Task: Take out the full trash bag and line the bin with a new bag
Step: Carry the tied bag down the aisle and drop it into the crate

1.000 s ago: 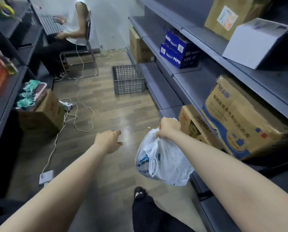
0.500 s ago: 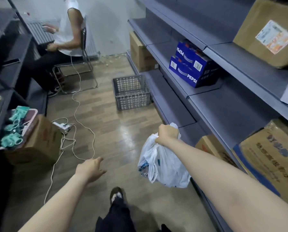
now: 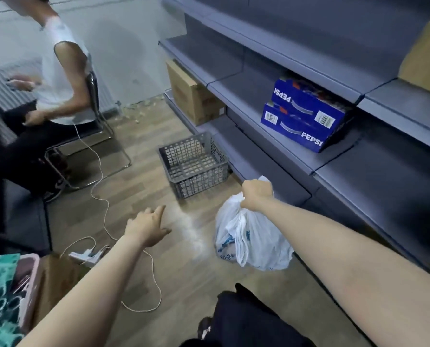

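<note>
A full white plastic trash bag [image 3: 252, 244] with blue print hangs above the wooden floor, beside the low grey shelving. My right hand [image 3: 256, 194] grips its gathered neck from above. My left hand [image 3: 147, 226] is out in front at floor-aisle height, fingers relaxed and spread, holding nothing. A grey lattice plastic basket [image 3: 196, 164] stands on the floor just beyond the bag, against the shelf base; nothing shows inside it.
A person sits on a metal chair [image 3: 94, 121] at the back left. A white cable [image 3: 101, 196] and power strip [image 3: 89, 255] lie across the floor. Grey shelves [image 3: 271, 151] on the right carry Pepsi cartons [image 3: 306, 121] and a cardboard box [image 3: 194, 98].
I have walked forward along the aisle with the bag; the basket and the seated person are closer. My left hand swung forward again.
</note>
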`<state>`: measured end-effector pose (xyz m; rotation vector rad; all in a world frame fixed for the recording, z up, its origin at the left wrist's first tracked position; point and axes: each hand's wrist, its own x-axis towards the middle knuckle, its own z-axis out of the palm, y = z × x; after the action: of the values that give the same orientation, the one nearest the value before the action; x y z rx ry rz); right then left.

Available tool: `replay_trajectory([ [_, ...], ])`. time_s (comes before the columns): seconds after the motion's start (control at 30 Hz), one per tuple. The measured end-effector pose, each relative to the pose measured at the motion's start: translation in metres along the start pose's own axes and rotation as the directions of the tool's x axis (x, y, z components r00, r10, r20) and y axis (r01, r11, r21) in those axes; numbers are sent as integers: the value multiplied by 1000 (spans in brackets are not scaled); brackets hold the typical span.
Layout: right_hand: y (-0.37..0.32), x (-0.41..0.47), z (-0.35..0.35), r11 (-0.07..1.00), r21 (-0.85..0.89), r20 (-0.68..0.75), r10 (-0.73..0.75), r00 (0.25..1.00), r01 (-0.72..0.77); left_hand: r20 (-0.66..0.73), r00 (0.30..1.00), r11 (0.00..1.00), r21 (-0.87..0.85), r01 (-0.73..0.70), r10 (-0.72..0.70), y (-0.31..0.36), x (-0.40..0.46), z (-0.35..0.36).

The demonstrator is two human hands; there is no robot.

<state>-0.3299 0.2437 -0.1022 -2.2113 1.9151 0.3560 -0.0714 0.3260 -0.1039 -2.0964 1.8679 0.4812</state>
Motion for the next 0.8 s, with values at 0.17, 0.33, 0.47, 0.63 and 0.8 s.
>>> replay_trajectory([
  [0.17, -32, 88, -17, 996, 60, -22, 66, 998, -65, 56, 997, 997, 53, -64, 61, -24, 91, -34],
  [0.33, -55, 192, -38, 993, 86, 20, 80, 997, -81, 102, 989, 989, 91, -117, 108, -38, 195, -71],
  [0.47, -69, 269, -56, 992, 93, 95, 81, 992, -90, 111, 987, 988, 84, -128, 118, -49, 284, -113],
  [0.63, -85, 355, -76, 986, 112, 139, 111, 984, -127, 154, 979, 987, 65, -147, 135, -57, 368, -145],
  [0.8, -94, 428, -95, 975, 146, 124, 151, 981, -168, 201, 967, 981, 84, -175, 155, -72, 435, -168],
])
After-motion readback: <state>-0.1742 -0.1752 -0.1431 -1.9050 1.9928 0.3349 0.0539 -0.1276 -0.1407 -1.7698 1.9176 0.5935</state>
